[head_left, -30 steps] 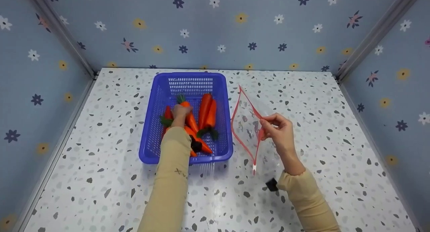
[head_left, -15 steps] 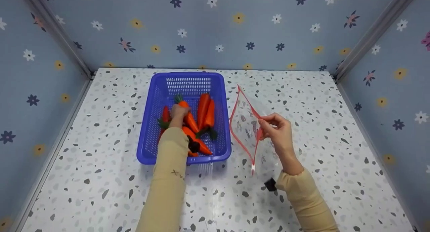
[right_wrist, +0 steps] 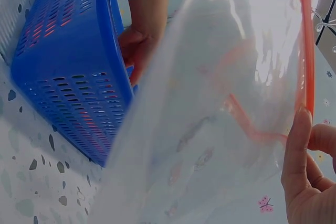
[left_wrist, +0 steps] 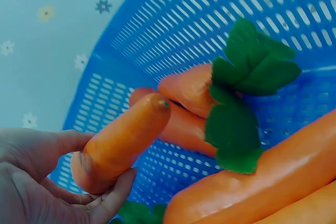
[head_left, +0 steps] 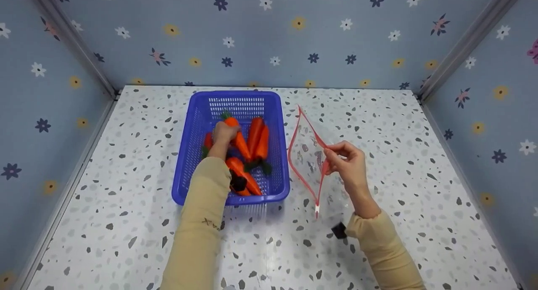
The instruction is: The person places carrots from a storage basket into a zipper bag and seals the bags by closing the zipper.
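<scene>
Inside the blue plastic basket (head_left: pixel 179 176), my left hand (head_left: pixel 224 132) grips a carrot (head_left: pixel 241 145) with green leaves at its far end. The left wrist view shows the thumb and fingers round the thick part of that carrot (left_wrist: pixel 123 140), its tip raised above the others. More carrots (head_left: pixel 255 134) lie about it, some with green leaf tops (left_wrist: pixel 233 129). To the right of the basket, my right hand (head_left: pixel 348 157) pinches the red zip edge of a clear zip bag (head_left: pixel 309 155). The bag's mouth gapes toward the basket. In the right wrist view the thumb (right_wrist: pixel 298 150) presses on the red strip.
The basket stands on a white speckled table (head_left: pixel 138 164), left of the bag. Flower-patterned panels (head_left: pixel 269 38) enclose the table at the back and both sides. A black wrist device (head_left: pixel 339 230) sits by the right sleeve.
My left hand has lifted slightly and moved a little away from me, and the carrot it grips has risen with it. The right hand and the bag have stayed almost still.
</scene>
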`<state>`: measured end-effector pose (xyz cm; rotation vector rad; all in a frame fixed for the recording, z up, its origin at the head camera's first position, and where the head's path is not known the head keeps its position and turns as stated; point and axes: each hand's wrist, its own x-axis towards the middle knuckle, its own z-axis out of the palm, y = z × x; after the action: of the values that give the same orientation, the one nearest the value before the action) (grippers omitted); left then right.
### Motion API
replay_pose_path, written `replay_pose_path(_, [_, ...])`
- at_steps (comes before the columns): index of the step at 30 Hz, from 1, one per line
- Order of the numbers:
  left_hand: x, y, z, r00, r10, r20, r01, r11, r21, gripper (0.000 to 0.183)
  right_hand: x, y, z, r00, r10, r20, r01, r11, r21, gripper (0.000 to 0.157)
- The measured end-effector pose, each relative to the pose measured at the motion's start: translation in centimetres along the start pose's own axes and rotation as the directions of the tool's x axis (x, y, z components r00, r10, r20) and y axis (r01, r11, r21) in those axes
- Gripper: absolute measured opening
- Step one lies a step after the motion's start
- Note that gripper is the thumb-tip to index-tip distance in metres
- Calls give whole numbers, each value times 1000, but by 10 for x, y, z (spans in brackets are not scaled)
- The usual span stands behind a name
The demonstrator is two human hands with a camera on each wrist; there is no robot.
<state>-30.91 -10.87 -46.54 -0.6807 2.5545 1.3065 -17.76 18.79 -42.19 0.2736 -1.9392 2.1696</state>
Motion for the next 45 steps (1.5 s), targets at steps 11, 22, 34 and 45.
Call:
replay_pose_path(11, [-51,31,-19,987,160,23,-159,986,-38,40,0,-12,4,998,65,-20,-65,998,-21,19])
replay_pose_path(22, [-94,44,-31,945,293,146,-272,951,-147,53,3,-13,3,994,101,-29,-103,994,-46,13])
replay_pose_path(34, [-142,38,-37,866,469,172,-468,882,-51,63,6,-11,1,995,93,-19,-94,995,-25,15])
replay_pose_path(45, [-181,35,-29,752,612,246,-626,779,-25,60,8,-10,4,994,103,-24,-103,995,-18,14])
